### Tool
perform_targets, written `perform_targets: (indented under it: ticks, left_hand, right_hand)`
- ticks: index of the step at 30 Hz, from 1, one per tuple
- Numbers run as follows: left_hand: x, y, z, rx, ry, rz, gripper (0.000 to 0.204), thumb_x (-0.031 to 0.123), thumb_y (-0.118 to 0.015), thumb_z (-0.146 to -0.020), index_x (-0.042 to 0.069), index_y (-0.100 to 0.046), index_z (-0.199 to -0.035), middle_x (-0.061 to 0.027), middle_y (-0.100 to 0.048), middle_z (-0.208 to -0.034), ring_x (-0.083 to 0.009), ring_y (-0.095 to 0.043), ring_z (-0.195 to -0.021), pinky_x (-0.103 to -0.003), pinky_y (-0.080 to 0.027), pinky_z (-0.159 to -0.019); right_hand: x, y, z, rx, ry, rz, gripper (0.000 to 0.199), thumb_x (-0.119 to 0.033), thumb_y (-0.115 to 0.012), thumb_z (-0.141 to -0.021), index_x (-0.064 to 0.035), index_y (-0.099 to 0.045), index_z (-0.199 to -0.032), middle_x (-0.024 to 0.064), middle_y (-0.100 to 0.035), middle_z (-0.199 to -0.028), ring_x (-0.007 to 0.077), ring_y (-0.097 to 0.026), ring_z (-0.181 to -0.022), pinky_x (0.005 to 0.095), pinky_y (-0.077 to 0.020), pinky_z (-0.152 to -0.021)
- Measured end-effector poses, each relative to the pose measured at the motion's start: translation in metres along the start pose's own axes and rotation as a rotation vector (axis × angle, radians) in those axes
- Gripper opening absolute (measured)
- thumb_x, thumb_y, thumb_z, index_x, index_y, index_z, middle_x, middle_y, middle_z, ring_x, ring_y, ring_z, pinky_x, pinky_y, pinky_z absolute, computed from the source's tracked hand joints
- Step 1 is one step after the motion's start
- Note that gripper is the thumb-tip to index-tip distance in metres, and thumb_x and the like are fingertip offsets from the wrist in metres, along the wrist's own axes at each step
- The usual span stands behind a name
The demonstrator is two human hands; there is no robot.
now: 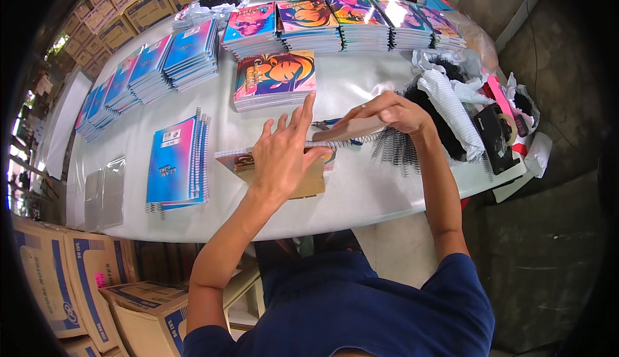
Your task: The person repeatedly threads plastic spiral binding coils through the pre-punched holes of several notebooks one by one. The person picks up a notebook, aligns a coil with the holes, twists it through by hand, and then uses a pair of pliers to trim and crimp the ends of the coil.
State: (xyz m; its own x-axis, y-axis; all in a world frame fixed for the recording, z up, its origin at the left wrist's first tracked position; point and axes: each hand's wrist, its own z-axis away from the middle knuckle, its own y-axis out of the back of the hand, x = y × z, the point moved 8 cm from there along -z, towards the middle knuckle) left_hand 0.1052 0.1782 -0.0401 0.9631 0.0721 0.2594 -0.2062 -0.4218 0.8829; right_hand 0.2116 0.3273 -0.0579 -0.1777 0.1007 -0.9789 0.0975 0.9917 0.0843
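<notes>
Left hand (pixel 282 150), fingers spread, touches the notebook (pixel 244 161). Right hand (pixel 394 113) is at the notebook's coil (pixel 340 143); its grip I cannot tell.

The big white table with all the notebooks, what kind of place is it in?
Probably a small notebook-making workshop: you can see stacks of notebooks, black spiral coils and piled cardboard boxes.

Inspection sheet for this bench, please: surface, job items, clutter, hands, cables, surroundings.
Surface: white table, glare patches.
Job items: notebook at the left hand; wire spiral at its edge; blue-pink spiral notebooks left.
Clutter: heaped black coils, white wrapping, black tape dispenser, all right.
Hands: left spread against notebook; right hand bent near spiral, grip unclear.
Cables: thin dark cord, far right.
Surroundings: cardboard cartons left; concrete floor right.
</notes>
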Motion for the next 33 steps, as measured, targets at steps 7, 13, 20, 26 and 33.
perform_targets:
  ticks: [7,13,20,26,33]
  left_hand:
    - [-0.001,0.004,0.003,0.085,-0.026,-0.003,0.100,0.046,-0.074,-0.069,0.020,-0.021,-0.150,-0.0155,-0.064,-0.111,-0.0329,-0.063,-0.099,-0.049,-0.046,-0.095]
    - [-0.002,0.002,0.008,0.071,0.000,-0.030,0.087,0.050,-0.069,-0.074,0.020,-0.032,-0.146,-0.0146,-0.065,-0.110,-0.0335,-0.064,-0.098,-0.048,-0.047,-0.093]
    - [0.014,0.004,0.001,0.059,-0.198,-0.208,0.057,0.044,-0.060,-0.085,0.015,-0.051,-0.133,-0.0098,-0.062,-0.123,-0.0353,-0.059,-0.110,-0.049,-0.044,-0.097]
    - [0.003,-0.011,-0.004,-0.248,0.023,-0.036,0.051,0.039,-0.059,-0.088,0.015,-0.052,-0.132,-0.0096,-0.063,-0.121,-0.0359,-0.059,-0.111,-0.047,-0.048,-0.091]
    - [0.010,-0.006,-0.002,-0.175,-0.050,0.016,0.049,0.034,-0.061,-0.088,0.016,-0.052,-0.132,-0.0150,-0.065,-0.114,-0.0367,-0.062,-0.103,-0.047,-0.053,-0.077]
  right_hand:
    - [0.000,-0.002,0.007,0.090,-0.026,-0.172,0.044,-0.034,-0.067,-0.082,0.0019,-0.069,-0.106,0.0114,-0.070,-0.103,0.0178,-0.060,-0.095,0.0312,-0.0449,-0.089]
    - [0.001,0.006,-0.003,0.111,-0.148,0.292,0.057,-0.045,-0.067,-0.080,0.0040,-0.068,-0.109,0.0140,-0.069,-0.101,0.0192,-0.059,-0.095,0.0307,-0.0430,-0.088]
    - [0.013,0.002,-0.005,0.145,-0.084,0.972,0.040,-0.035,-0.067,-0.086,-0.0024,-0.069,-0.111,0.0196,-0.058,-0.126,0.0312,-0.052,-0.120,0.0399,-0.0399,-0.101]
    - [-0.017,-0.057,0.003,0.199,-0.195,0.597,0.017,-0.013,-0.067,-0.083,0.0013,-0.065,-0.092,0.0140,-0.063,-0.095,0.0296,-0.059,-0.093,0.0410,-0.0467,-0.075]
    - [-0.051,-0.086,0.021,0.639,0.187,1.106,0.018,0.000,-0.068,-0.077,-0.0011,-0.057,-0.090,0.0103,-0.058,-0.083,0.0291,-0.060,-0.071,0.0364,-0.0484,-0.062]
